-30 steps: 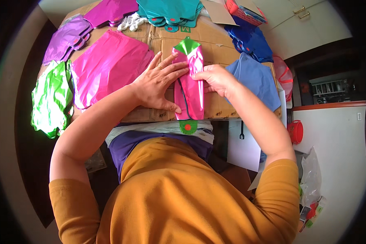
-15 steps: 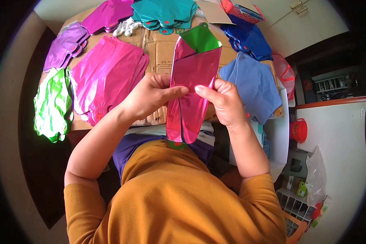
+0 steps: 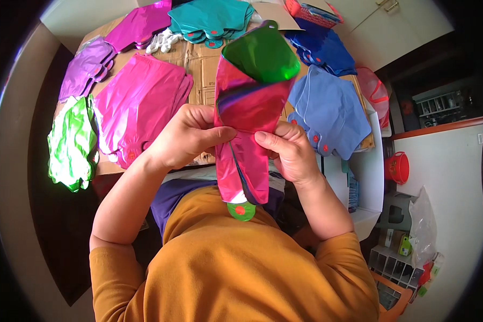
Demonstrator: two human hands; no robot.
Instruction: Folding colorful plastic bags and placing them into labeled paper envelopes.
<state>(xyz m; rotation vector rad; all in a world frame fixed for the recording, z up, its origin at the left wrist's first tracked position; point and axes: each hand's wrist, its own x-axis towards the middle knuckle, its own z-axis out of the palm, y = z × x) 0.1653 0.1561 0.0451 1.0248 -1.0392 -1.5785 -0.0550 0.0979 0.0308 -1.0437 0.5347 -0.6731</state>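
Lifted off the cardboard table (image 3: 198, 59) and pinched between left hand (image 3: 185, 137) and right hand (image 3: 290, 150), pink foil balloon (image 3: 247, 118) in mid-handling, sorted colour piles (image 3: 139, 102) lying around.

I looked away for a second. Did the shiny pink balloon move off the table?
Yes. The pink balloon lay flat on the cardboard before; now both hands hold it lifted up above it, toward the camera.

Your desk (image 3: 198, 70) carries flattened cardboard; pink foil balloons (image 3: 137, 104) lie mid-left, green ones (image 3: 70, 142) at its left edge, light-blue ones (image 3: 330, 110) right, teal ones (image 3: 209, 19) at its far edge.
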